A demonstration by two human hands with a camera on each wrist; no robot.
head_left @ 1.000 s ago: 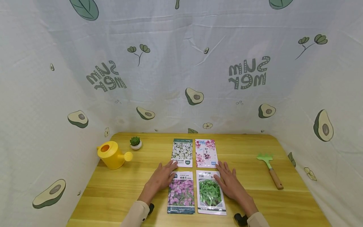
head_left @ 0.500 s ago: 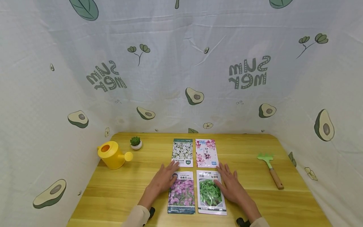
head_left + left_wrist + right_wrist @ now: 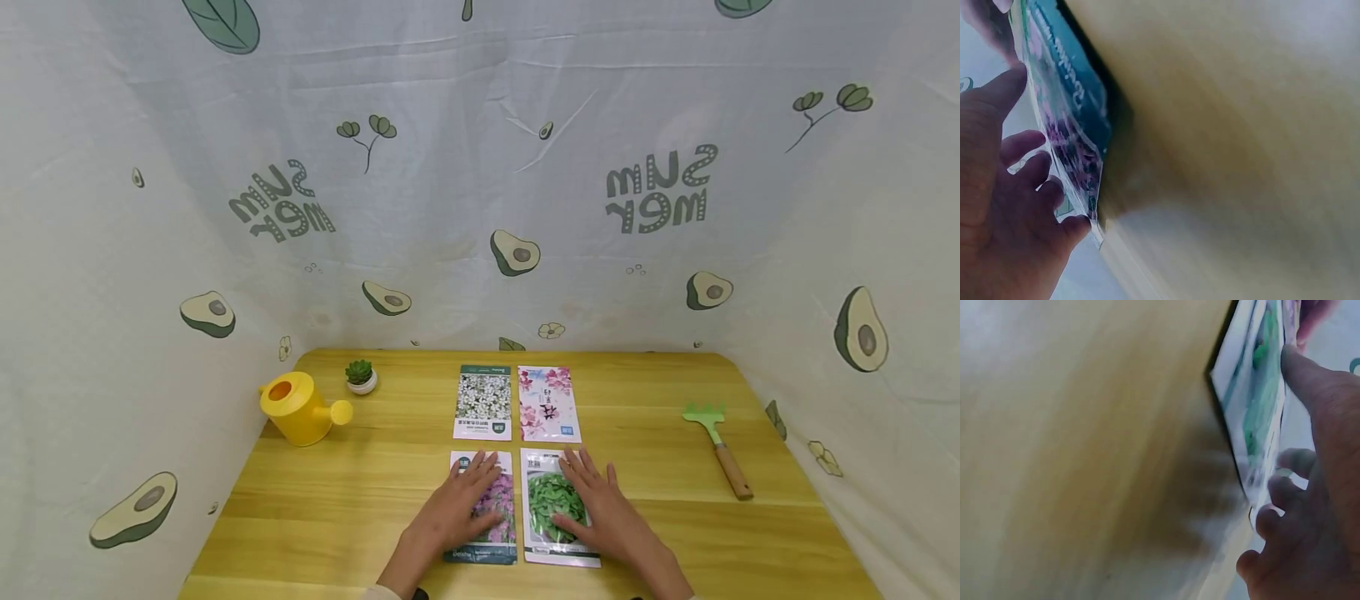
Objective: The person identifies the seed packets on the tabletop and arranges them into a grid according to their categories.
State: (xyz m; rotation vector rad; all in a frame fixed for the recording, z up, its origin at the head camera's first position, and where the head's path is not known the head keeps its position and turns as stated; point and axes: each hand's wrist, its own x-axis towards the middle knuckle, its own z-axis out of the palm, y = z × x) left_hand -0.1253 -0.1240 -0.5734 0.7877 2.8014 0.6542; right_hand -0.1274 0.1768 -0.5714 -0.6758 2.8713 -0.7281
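Note:
Four-square in the head view lie several seed packets in two rows. My left hand (image 3: 452,510) lies over the near left packet with purple-pink flowers (image 3: 501,498), fingers spread. My right hand (image 3: 606,515) is likewise spread over the near right packet with green leaves (image 3: 551,493). The left wrist view shows the left hand (image 3: 1019,206) with its fingertips at the face of the flower packet (image 3: 1075,94). In the right wrist view the right hand (image 3: 1319,500) reaches over the leaf packet (image 3: 1241,394). Behind are a white-flower packet (image 3: 483,402) and a pink-blossom packet (image 3: 545,404).
A yellow watering can (image 3: 300,412) stands on the left of the wooden table (image 3: 330,500), near a small potted succulent (image 3: 361,377). On the right lies a green hand rake (image 3: 716,450) with a wooden handle. Patterned cloth (image 3: 465,167) hangs around the table.
Both hands have moved inward and back toward the person, from the packets' outer edges onto the two near packets. The packets look almost unmoved.

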